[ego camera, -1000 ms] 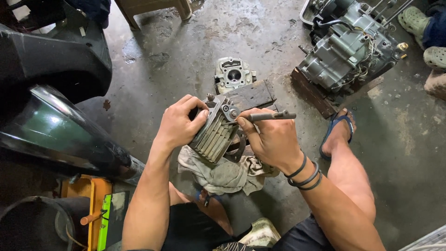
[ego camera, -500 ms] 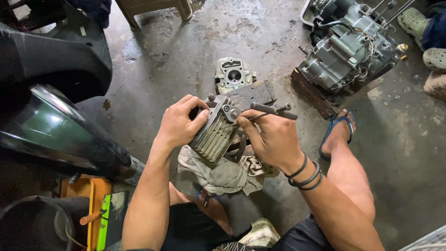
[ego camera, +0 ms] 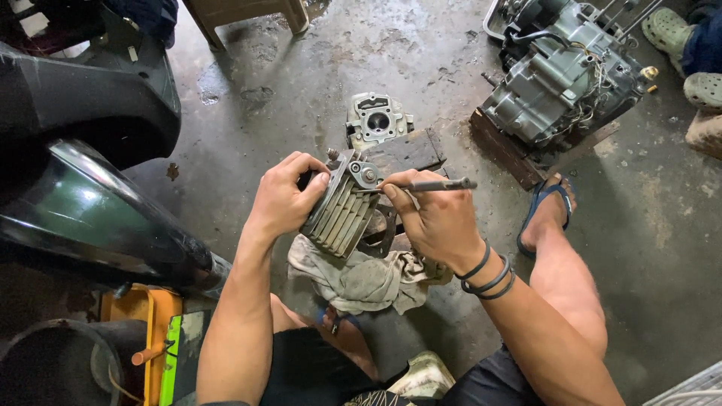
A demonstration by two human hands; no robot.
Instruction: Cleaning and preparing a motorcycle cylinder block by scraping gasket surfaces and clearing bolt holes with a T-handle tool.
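My left hand grips a finned grey metal engine cylinder, tilted, above a dirty rag on the concrete floor. My right hand holds a thin dark metal tool like a pen. The tool lies nearly level, and its left tip touches the cylinder's top end. A wooden block lies just behind the cylinder.
A grey cylinder head lies on the floor beyond the block. An engine block sits on wood at the upper right, beside my sandalled foot. Dark motorcycle bodywork fills the left. An orange tool tray is at the lower left.
My right hand has turned the thin tool slightly, so its far end points a little more level. The cylinder and my left hand stay almost still.
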